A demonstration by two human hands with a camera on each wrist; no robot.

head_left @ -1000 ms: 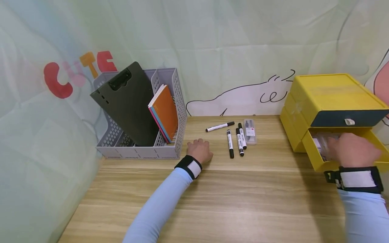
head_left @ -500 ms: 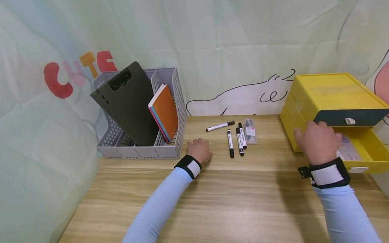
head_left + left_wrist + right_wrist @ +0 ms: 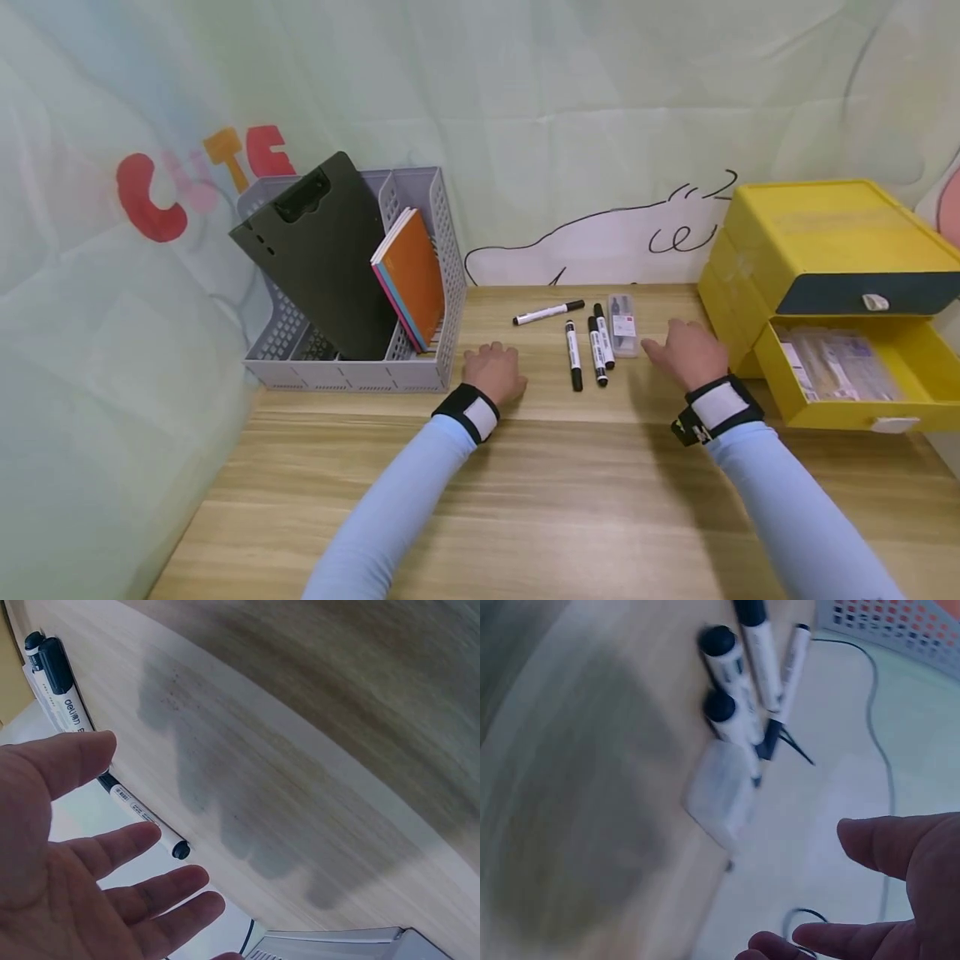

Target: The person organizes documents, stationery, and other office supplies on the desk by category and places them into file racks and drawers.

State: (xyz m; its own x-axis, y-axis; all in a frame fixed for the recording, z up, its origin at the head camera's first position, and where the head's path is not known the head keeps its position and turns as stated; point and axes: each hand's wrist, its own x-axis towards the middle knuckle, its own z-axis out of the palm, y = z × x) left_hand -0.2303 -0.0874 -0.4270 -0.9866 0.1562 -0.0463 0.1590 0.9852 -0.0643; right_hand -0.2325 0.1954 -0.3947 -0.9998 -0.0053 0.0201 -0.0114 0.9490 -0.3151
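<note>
With packets already in the open yellow drawer (image 3: 840, 375), the right hand (image 3: 686, 354), fingers loose and empty, hovered just beside the clear case (image 3: 622, 325) and markers (image 3: 588, 350), all not yet picked up.

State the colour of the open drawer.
Yellow; the open drawer shows best in the head view.

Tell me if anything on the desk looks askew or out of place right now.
The thin marker lies slanted, apart from the three markers set side by side beside the clear case. The clipboard leans crooked in the grey rack. The yellow box's lower drawer stands open. Nothing spilled or broken.
</note>
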